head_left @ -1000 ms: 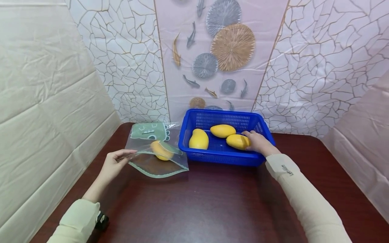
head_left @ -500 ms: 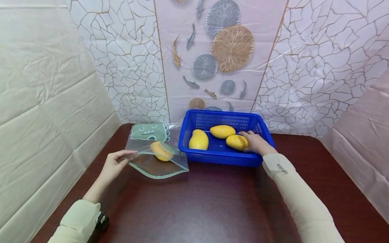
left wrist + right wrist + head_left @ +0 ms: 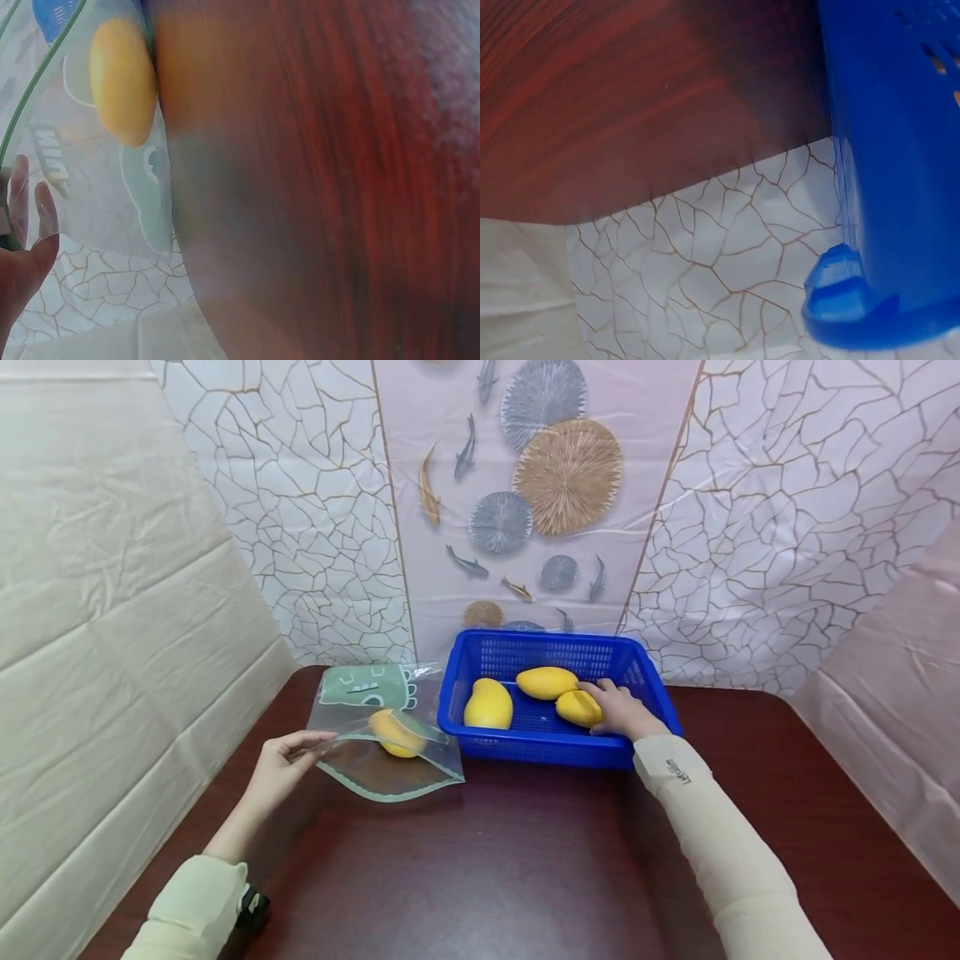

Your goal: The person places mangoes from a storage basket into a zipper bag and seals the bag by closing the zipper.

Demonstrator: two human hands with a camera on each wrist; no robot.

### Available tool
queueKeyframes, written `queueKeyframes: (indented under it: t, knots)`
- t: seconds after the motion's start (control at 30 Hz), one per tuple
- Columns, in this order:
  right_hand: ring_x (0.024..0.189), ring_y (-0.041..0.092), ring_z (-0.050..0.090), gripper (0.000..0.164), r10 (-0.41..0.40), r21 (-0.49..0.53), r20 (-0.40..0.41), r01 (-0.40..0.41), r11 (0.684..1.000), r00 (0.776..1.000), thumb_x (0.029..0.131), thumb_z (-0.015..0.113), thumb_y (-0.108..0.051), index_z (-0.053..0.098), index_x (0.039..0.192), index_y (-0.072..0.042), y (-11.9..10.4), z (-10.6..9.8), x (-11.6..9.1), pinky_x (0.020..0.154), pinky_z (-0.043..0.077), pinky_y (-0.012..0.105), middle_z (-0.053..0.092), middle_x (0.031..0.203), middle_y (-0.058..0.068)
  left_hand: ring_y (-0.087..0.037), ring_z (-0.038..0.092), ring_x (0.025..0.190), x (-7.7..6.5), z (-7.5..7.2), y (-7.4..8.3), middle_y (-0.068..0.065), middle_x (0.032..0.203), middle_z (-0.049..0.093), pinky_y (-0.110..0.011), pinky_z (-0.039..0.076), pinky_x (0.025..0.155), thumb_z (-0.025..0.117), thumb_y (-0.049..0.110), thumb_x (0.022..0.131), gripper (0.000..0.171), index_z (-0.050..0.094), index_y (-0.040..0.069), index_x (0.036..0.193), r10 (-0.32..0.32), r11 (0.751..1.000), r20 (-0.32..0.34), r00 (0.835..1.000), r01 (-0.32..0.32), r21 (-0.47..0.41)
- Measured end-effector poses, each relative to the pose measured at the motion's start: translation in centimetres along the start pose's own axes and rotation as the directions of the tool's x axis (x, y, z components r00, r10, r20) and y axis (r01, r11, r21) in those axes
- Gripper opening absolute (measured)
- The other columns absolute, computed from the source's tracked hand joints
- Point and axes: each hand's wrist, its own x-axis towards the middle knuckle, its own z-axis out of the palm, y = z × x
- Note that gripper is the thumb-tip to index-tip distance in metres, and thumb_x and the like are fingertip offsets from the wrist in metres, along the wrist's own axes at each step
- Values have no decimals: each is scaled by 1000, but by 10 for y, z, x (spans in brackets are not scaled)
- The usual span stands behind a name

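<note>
My left hand [image 3: 283, 768] pinches the left side of a clear zip bag [image 3: 390, 781] at its mouth. The mouth gapes toward me, edged in pale green, and a yellow mango [image 3: 396, 733] lies inside. In the left wrist view the bagged mango [image 3: 124, 82] shows through the plastic, with my left fingers [image 3: 46, 210] at the lower left. Inside the blue basket [image 3: 551, 750], my right hand [image 3: 621, 710] grips the right end of a mango [image 3: 576, 708], partly covering it. Two other mangoes, one at the left [image 3: 488, 705] and one behind [image 3: 547, 682], lie in the basket.
The basket stands at the back of the dark red-brown table [image 3: 480, 868], right beside the bag. Patterned cloth [image 3: 558, 577] hangs behind the table. In the right wrist view the basket's blue side [image 3: 900, 187] fills the right part, hiding my right hand.
My right hand has shifted a little to the left in the basket, covering more of the mango at its fingers. My left hand and the bag have hardly moved.
</note>
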Motion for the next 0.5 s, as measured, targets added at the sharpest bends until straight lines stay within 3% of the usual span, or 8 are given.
queueKeyframes:
  t: [0.2,0.43,0.5]
  knots:
    - [130,60,20,86,47,33,47,-48,998,998,82,71,-12,19,150,-13,-3,4,3,97,26,73,20,146,31,6,65,87,0,-1,-5,19,95,69,-11,50,72,56,-14,84,20,60,-20,103,0,1000,6,1000,0,-7]
    - [134,59,12,80,40,41,96,-44,998,995,85,67,-10,20,150,-14,-3,6,6,98,23,73,12,151,30,5,65,86,2,-1,-3,17,95,70,-11,50,70,57,-12,85,20,62,-17,104,-14,1000,6,1000,14,-1]
    - [135,58,10,78,44,47,115,-49,998,992,86,66,-9,21,150,-14,-3,5,6,99,21,73,10,153,29,4,65,84,3,0,5,16,94,70,-11,50,70,57,-14,84,20,61,-18,103,-12,1000,5,1000,12,-2]
